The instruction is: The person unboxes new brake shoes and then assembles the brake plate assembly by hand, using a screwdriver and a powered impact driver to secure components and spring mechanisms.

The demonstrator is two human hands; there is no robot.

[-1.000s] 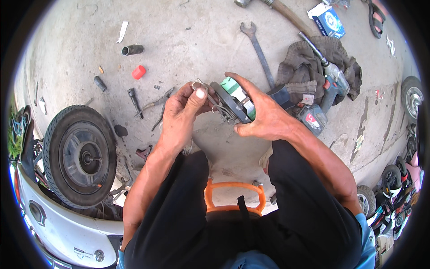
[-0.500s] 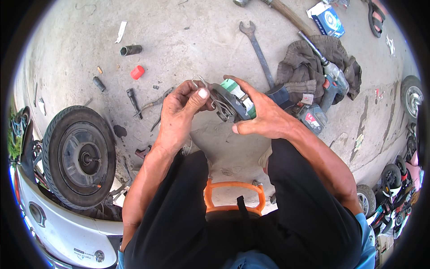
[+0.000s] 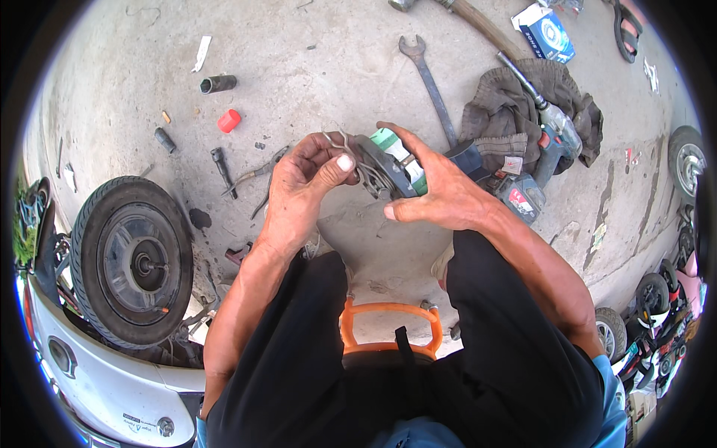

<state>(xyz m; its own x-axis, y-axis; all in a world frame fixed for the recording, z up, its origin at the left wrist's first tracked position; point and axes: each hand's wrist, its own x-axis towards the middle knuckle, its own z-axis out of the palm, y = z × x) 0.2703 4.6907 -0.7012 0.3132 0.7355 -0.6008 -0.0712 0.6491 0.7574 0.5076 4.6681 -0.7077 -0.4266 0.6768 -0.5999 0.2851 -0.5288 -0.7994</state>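
Between my hands, above the gap of my knees, is a dark round drum brake (image 3: 387,166) with a green-and-white band on its outer side. My right hand (image 3: 448,196) wraps round its right side, fingers over the top and thumb underneath. On the other side my left hand (image 3: 302,183) pinches a thin bent metal wire (image 3: 342,140) between thumb and fingers, close against the brake's left face. Metal coils or loops show on that face; fingers partly hide where the wire joins it.
A spanner (image 3: 432,89), a hammer (image 3: 482,26) and a blue-and-white box (image 3: 545,35) lie ahead. To the right, a cordless impact wrench (image 3: 553,138) rests on a dark cloth (image 3: 497,101). Sockets (image 3: 218,84), pliers (image 3: 258,175) and a tyred wheel (image 3: 112,261) are leftward.
The brake has turned slightly and shifted a little to the right. My left thumb has moved slightly right and down; the wire's upper end has tilted.
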